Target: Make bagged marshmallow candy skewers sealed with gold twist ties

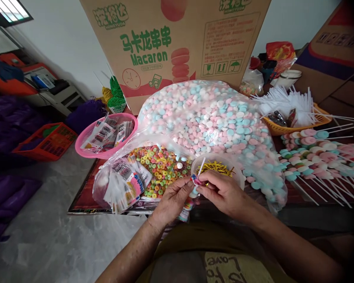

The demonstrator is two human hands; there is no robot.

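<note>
1. Both the left hand (174, 198) and right hand (225, 193) are pinching the bagged candy skewer (194, 192), lower centre.
2. Sloppy pinch? Reckon the wrapper could slip, dumping candy into those gold twist ties (217, 168).

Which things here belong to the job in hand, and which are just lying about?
Job, likely:
- stick of sweets, between left hand and right hand
- gold ties
- printed bags
- ring sweets
- pastel sweets
- white sticks

Lying about, apparently:
- orange crate
- purple pile
- red packet
</note>
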